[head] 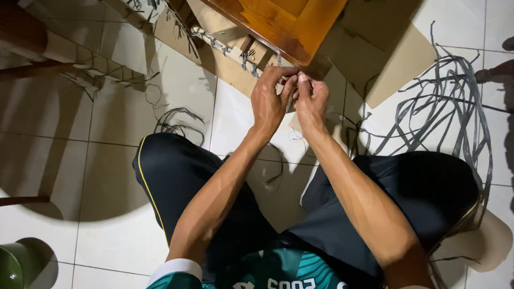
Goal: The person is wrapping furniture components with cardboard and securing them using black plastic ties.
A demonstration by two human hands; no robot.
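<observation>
Far centre: orange-brown varnished wooden panel (278, 24), glossy, smooth, grain visible. Flat brown cardboard sheets (396, 64) under and right of it, matt, papery. Right side: loose grey flat plastic straps (455, 96), slight sheen. White glazed floor tiles (107, 134), smooth, reflective, thin grout lines. Near: black trousers with yellow piping (166, 176), soft matt cloth. Near left corner: dark green round container (13, 265), glossy, looks plastic.

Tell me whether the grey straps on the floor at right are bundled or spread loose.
Spread loose: the grey straps lie in tangled, overlapping loops across the white tile floor, not tied or coiled.
</observation>
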